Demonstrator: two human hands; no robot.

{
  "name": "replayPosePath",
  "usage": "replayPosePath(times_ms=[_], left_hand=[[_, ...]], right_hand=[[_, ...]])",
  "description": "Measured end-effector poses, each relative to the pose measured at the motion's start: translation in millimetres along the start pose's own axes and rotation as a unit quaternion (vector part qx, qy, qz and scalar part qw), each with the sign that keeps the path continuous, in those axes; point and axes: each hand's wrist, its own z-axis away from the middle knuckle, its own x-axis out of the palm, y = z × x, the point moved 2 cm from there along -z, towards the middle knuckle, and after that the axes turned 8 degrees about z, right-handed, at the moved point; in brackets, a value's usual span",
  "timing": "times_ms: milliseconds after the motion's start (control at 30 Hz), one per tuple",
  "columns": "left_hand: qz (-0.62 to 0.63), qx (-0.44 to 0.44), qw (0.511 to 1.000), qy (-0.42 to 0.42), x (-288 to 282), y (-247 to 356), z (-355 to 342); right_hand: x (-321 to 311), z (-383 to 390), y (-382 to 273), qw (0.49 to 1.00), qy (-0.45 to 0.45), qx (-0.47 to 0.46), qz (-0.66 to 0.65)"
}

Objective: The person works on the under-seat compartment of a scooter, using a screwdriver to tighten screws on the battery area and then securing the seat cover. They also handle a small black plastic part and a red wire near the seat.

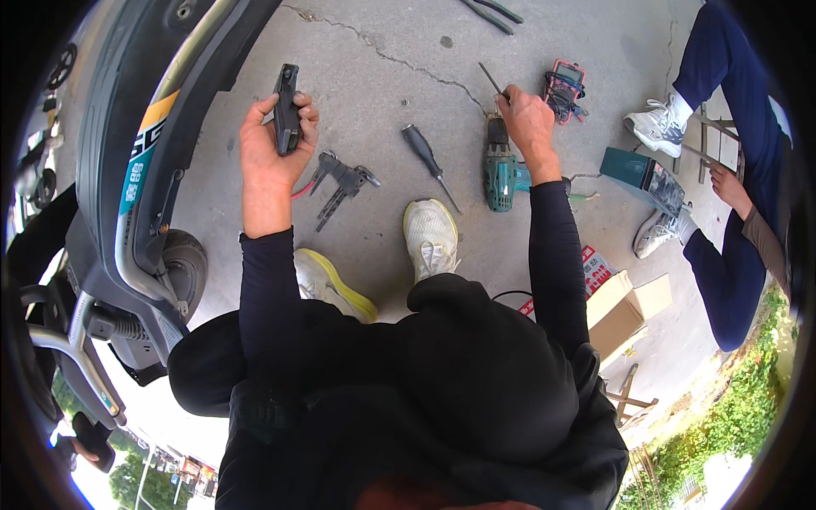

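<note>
My left hand (276, 149) is closed round a long black plastic part (288, 110), held upright above the concrete, with fingers on one side and thumb on the other. On the right, my right hand (530, 123) grips a thin dark rod (490, 78) that points away from me; whatever lies inside the fist is hidden. Just below that hand lies a green and black cordless drill (500, 176). Between my hands a black-handled screwdriver (422, 151) rests on the ground. Nearer my left hand sits a black plastic bracket (342, 184) with a red wire beside it.
An electric scooter (140, 178) fills the left side. Beyond my right hand are a red multimeter (564, 85) with coiled leads and a dark battery (642, 180) by another person's shoes. An open cardboard box (625, 314) stands at lower right. Dark tool handles (489, 13) lie at the top.
</note>
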Motion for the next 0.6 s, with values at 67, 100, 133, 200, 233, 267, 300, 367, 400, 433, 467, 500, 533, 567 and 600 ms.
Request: replayPosePath(times_ms=[67, 100, 133, 200, 233, 267, 300, 367, 400, 433, 467, 500, 533, 567, 600], left_hand=[[-0.019, -0.002, 1.000, 0.012, 2.2, -6.1, 0.3], [-0.033, -0.003, 0.999, 0.015, 3.7, -10.1, -0.1], [-0.049, -0.005, 0.999, 0.016, 5.8, -14.2, -2.3], [-0.062, -0.017, 0.998, 0.028, 11.4, -23.9, -10.2], [-0.065, -0.019, 0.997, 0.021, 10.9, -28.2, -10.9], [-0.064, -0.022, 0.998, 0.015, 8.7, -29.6, -11.3], [-0.061, -0.018, 0.998, 0.008, 4.0, -27.8, -12.7], [-0.088, 0.010, 0.995, 0.041, -13.7, -23.7, -17.9], [-0.109, 0.042, 0.989, 0.087, -17.5, -25.7, -20.1], [-0.133, 0.061, 0.980, 0.132, -20.8, -31.1, -26.1], [-0.130, 0.025, 0.983, 0.127, -23.0, -39.1, -33.1], [-0.118, 0.023, 0.984, 0.131, -31.0, -36.7, -27.1], [-0.117, 0.009, 0.985, 0.131, -35.9, -32.1, -31.6], [-0.117, -0.007, 0.985, 0.128, -34.3, -24.2, -33.8], [-0.111, -0.008, 0.986, 0.123, -37.1, -25.0, -36.5]], right_hand=[[1.8, -1.2, -2.7, 1.000, -0.004, 0.005, -0.006], [1.4, -2.6, -2.0, 1.000, -0.004, 0.010, -0.013], [2.5, -4.5, -0.1, 1.000, -0.003, 0.017, -0.018], [13.8, -7.8, 8.8, 0.997, 0.067, 0.026, -0.012], [17.7, -4.0, 12.4, 0.995, 0.095, 0.030, -0.007], [12.2, -3.3, 2.0, 0.994, 0.082, 0.054, 0.042], [-9.6, -0.2, -22.5, 0.995, 0.085, 0.054, -0.004], [-68.5, 21.4, -99.9, 0.966, 0.147, -0.032, -0.209], [-107.1, 37.1, -138.5, 0.937, 0.186, -0.127, -0.268], [-144.1, 52.5, -165.5, 0.866, 0.199, -0.236, -0.392], [-156.9, 66.5, -193.6, 0.819, 0.281, -0.335, -0.371], [-170.0, 85.0, -220.4, 0.764, 0.296, -0.414, -0.397], [-178.4, 94.8, -234.8, 0.708, 0.318, -0.477, -0.413], [-172.9, 94.6, -239.0, 0.708, 0.317, -0.484, -0.404], [-159.6, 98.1, -236.6, 0.708, 0.317, -0.492, -0.396]])
